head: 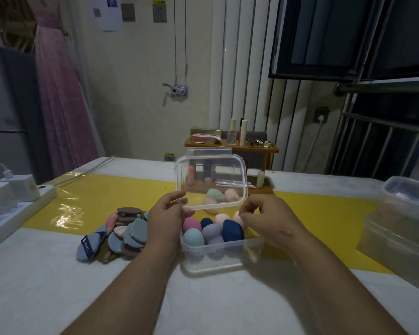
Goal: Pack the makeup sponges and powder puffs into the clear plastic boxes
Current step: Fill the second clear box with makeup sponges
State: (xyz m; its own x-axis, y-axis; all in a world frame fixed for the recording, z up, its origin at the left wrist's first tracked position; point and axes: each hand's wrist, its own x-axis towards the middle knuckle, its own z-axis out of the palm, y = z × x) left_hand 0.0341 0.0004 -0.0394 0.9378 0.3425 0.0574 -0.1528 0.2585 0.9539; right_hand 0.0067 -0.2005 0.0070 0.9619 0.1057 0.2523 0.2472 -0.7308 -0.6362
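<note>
While sponges (211, 232) fill the box (213, 261) beneath, both hands (166, 215) (266, 215) pinch its upright lid (211, 175).

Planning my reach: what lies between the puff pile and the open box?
The left hand, which holds the lid, as the head view shows.

Dim room, cream wall (136, 93), pink curtain (56, 93), dark window (324, 32), small wooden shelf (231, 147), white table (58, 286) with yellow runner (107, 197).
</note>
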